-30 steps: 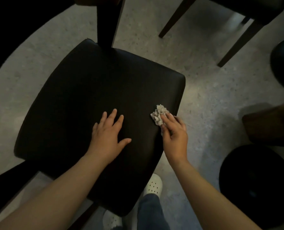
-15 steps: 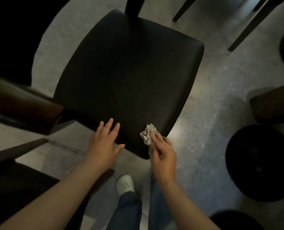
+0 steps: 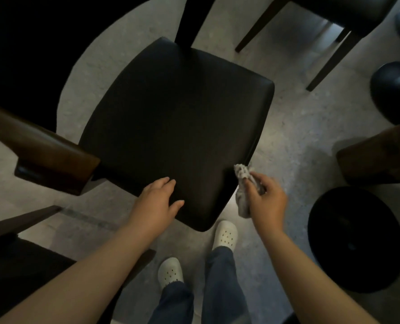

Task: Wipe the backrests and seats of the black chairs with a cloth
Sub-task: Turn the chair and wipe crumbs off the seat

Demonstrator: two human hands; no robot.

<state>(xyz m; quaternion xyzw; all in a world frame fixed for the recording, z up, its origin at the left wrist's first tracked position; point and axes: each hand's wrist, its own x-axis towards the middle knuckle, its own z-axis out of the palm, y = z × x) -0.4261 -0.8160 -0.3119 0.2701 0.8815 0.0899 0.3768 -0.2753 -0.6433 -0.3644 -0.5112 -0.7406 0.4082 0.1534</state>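
Off the seat (image 3: 178, 127) now: our right hand (image 3: 266, 199) has carried the cloth (image 3: 243, 183) from the near corner out past the right edge, and our left hand (image 3: 158, 202) has slid back to the near left edge. The right grip is curled round the bunched grey cloth, one end poking up by the thumb and the other hanging below the palm, over the floor (image 3: 287, 141) and just beside the cushion; we cannot tell whether it touches. The left hand lies flat with fingers straight and holds nothing. As we judge it, any further pass turns on this: the seat lies to the left of and ahead of the cloth, its diagonal running from the near corner between our hands to the far left corner, and the right hand is the nearer to the right edge. A brown wooden rail (image 3: 44, 150) crowds the seat's left corner, a round black stool (image 3: 355, 239) stands near our right arm, and our white shoes (image 3: 225, 233) sit under the near corner. A dark upright (image 3: 189, 19) crosses the far edge; whether it is this chair's backrest we cannot tell.
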